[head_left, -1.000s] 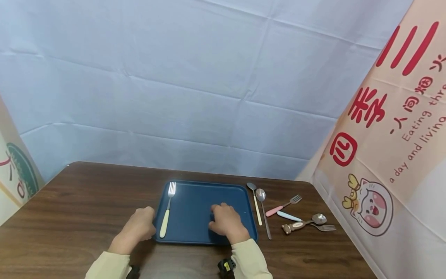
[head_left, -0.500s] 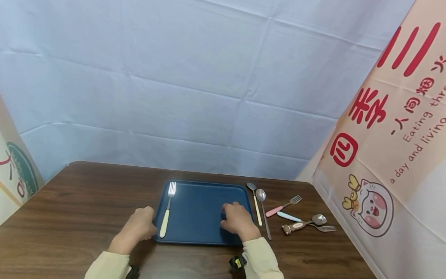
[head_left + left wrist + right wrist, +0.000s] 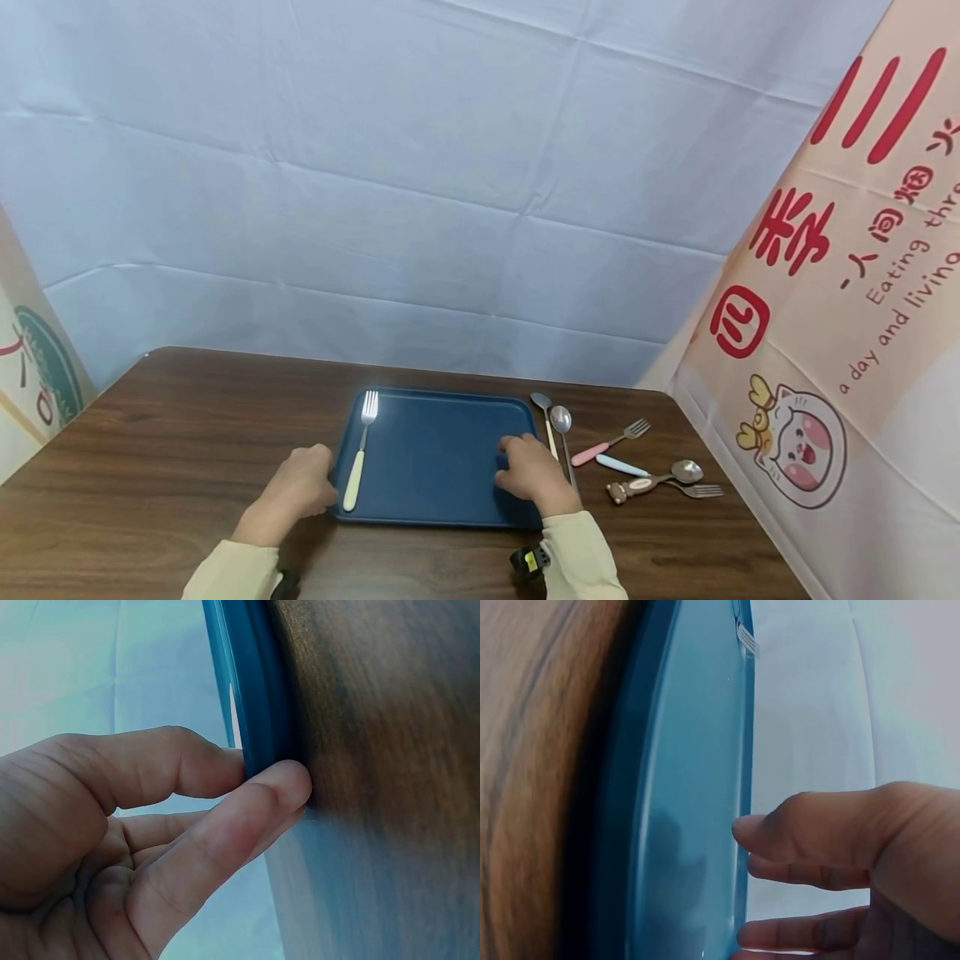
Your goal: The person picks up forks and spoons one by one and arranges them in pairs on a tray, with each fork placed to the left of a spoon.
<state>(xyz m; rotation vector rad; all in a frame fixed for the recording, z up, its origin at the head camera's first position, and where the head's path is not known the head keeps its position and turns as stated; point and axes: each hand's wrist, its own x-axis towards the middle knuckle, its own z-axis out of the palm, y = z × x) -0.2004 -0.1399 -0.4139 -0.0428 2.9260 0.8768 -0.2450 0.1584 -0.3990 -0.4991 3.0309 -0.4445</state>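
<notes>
My left hand (image 3: 294, 485) pinches the left rim of a dark blue rectangular tray (image 3: 435, 458). In the left wrist view, thumb and fingers (image 3: 214, 832) stand on either side of that rim. A fork (image 3: 355, 479) with a pale yellow handle lies along the tray's left side, tines pointing away; only its tines show in the right wrist view. Over the tray's right part hovers my right hand (image 3: 534, 477), holding nothing. Its fingers (image 3: 802, 825) are loosely bent and spread, and the right wrist view shows its shadow on the tray. The hand partly hides two spoons' handles.
Right of the tray lie a pale-handled spoon (image 3: 542, 402) and a metal spoon (image 3: 561, 419). Farther right are a pink-handled fork (image 3: 591, 453), a blue-handled fork (image 3: 624, 465) and a brown bear-handled spoon (image 3: 633, 487) crossing it. A hanging cloth (image 3: 375, 233) backs the table.
My right hand has moved rightward over the tray, toward its right rim. The left hand, the tray and the cutlery have kept their places.
</notes>
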